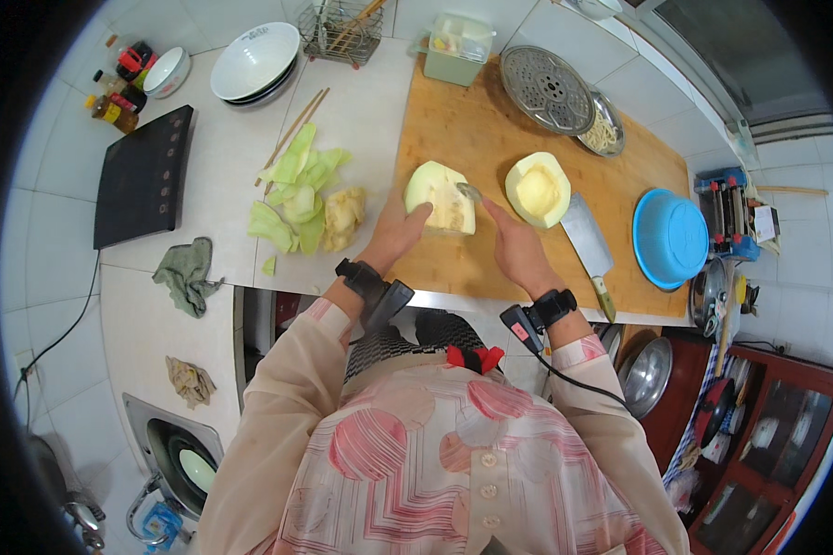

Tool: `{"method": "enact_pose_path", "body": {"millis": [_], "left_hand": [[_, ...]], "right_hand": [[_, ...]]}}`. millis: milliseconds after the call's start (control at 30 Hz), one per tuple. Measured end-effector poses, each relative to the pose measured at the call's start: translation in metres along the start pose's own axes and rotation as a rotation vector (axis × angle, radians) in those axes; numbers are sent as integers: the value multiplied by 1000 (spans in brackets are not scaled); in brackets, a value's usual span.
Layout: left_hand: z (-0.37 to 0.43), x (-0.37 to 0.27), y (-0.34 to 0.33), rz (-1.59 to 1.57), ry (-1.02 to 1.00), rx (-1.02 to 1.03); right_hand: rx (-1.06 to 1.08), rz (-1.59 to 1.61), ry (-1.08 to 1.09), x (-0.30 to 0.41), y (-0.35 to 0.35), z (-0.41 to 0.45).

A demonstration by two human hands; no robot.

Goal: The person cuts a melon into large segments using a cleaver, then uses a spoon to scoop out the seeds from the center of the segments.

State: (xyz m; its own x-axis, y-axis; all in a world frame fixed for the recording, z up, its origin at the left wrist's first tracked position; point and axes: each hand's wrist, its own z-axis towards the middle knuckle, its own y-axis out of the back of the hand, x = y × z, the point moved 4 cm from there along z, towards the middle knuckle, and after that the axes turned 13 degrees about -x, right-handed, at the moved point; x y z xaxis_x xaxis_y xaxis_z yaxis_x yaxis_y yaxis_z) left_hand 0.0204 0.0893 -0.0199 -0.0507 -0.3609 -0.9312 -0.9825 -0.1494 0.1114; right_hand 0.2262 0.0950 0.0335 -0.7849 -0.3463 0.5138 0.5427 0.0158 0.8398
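My left hand (397, 232) steadies a peeled pale-green gourd half (437, 198) from its left side, the thumb on its near edge. In my right hand (517, 250) is a metal spoon (468, 191), its bowl against the half's cut right side. Both hands are over a wooden cutting board (451, 125). Beyond my right hand sits another peeled half (538, 191), its pale hollow facing up. A cleaver (589, 237) lies to the right of it, handle towards me. Left of the board, green peelings (298, 194) are heaped beside a lump of yellowish pulp (344, 216).
A blue plastic basin (673, 236) sits upside down at the board's right. Behind stand a steamer plate (547, 90) and a lidded green box (458, 52). Chopsticks (291, 135), stacked bowls (257, 62), an induction cooker (146, 177), a cloth (189, 276) and a sink (173, 444) are leftward.
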Motion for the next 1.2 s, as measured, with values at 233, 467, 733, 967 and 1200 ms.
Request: {"method": "enact_pose_path", "body": {"millis": [233, 467, 733, 967, 1200], "left_hand": [[11, 14, -5, -6, -102, -35], [15, 21, -10, 35, -176, -124], [18, 30, -8, 104, -143, -160], [16, 30, -10, 125, -149, -177], [3, 9, -1, 100, -147, -215]], "right_hand": [[99, -49, -68, 26, 9, 20], [268, -287, -67, 9, -3, 35], [319, -340, -31, 33, 1, 58], [425, -348, 19, 0, -28, 72], [231, -277, -151, 2, -15, 79]]}}
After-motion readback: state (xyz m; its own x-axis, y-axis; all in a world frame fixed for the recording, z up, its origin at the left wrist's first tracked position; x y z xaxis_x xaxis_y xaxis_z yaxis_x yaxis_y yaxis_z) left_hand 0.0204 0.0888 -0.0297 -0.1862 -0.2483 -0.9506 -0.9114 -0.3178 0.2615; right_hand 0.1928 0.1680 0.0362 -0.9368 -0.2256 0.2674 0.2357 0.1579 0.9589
